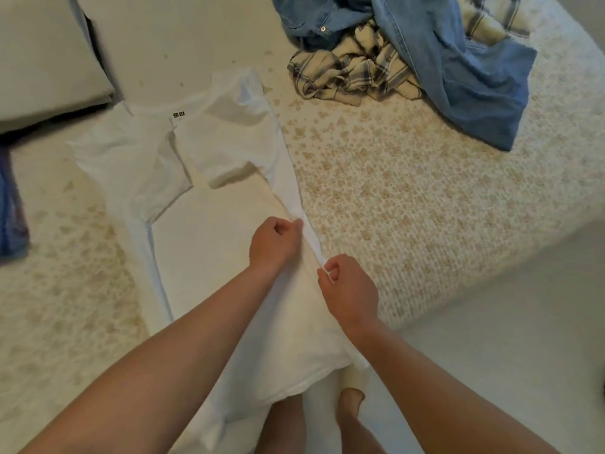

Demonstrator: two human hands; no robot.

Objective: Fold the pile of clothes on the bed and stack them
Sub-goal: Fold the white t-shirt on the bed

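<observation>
Both pinching the right edge of the white shirt point(203, 178) on the bed point(409, 204): left hand point(274, 245) farther up, right hand point(352, 290) nearer. Jeans point(458, 60) beyond.

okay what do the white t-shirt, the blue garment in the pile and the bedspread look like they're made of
White t-shirt: thin, matte knit, probably cotton; it drapes softly. Blue garment: denim, shown by faded blue weave, seam stitching and a metal button. Bedspread: nubbly textured weave, cream with tan flecks; fibre unclear.

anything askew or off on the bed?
Nothing damaged. The white t-shirt lies slanted, its hem hanging off the bed edge, both hands pinching its right side. Jeans and a plaid shirt are still heaped unfolded.
</observation>
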